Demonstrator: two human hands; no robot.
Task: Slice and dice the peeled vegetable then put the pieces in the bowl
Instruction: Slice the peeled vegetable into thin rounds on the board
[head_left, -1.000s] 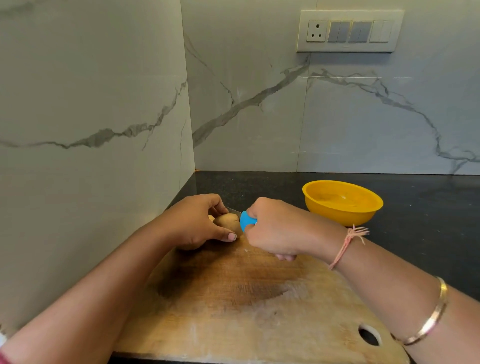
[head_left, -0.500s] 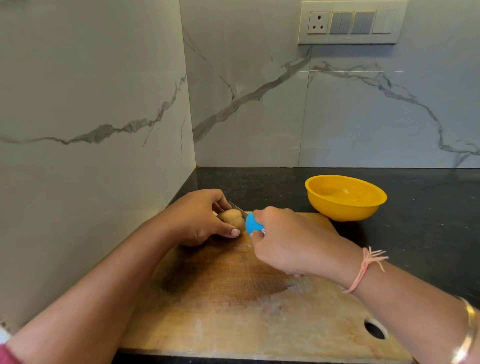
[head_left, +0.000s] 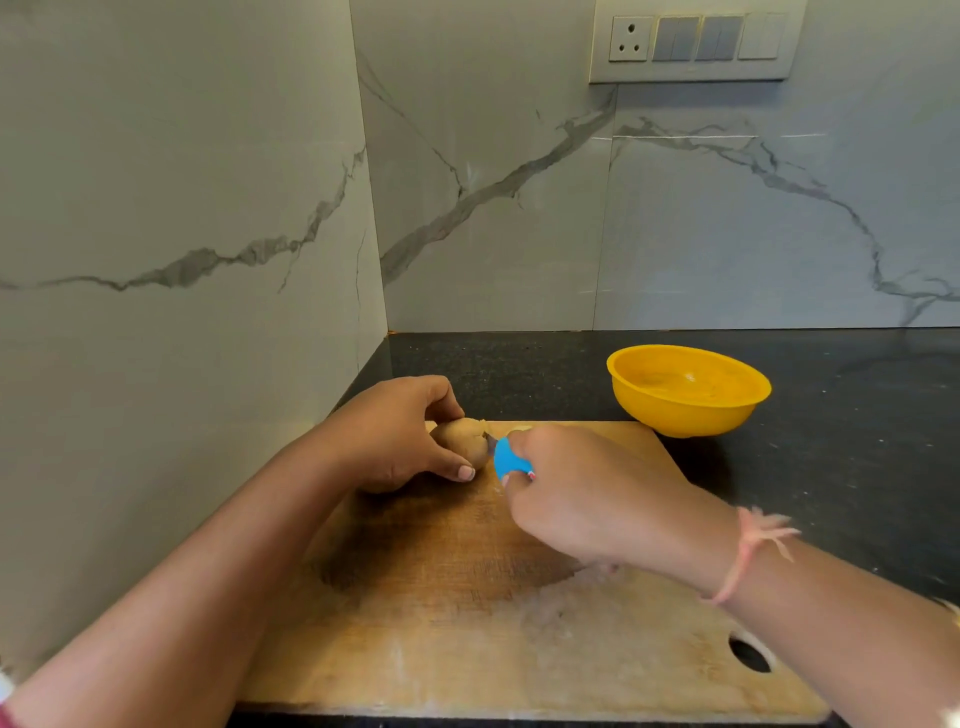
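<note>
Cutting board is nearest: worn wood with a hanging hole at the near right corner. It lies flat on the dark counter, so cuts land on wood rather than stone.

Right hand comes in from the right, a pink thread band on its wrist. Its fingers are curled tight round the knife. Only the blue front of the handle sticks out of the fist, and the blade barely shows, a dark stub right at the vegetable. The fist is angled toward the far left, which looks like lining up a slice at the vegetable's right end.

Left hand grips the vegetable from the left. Its fingers arch over the top and the thumb lies along the near side. This pins it so it cannot roll under the blade. The thumb tip sits close to the knife, so there is a slip risk.

The vegetable is tan and roundish and lies on the far end of the board, between the two hands. It looks mostly whole, so slicing is judged to be at the start. A pale bit just beyond the right hand is too unclear to identify.

Yellow bowl stands on the counter by the board's far right corner, on the knife side, handy for moving pieces across. No pieces are visible inside. Whether it touches the board cannot be told.

Farthest back are the marble-look wall and a socket panel.
</note>
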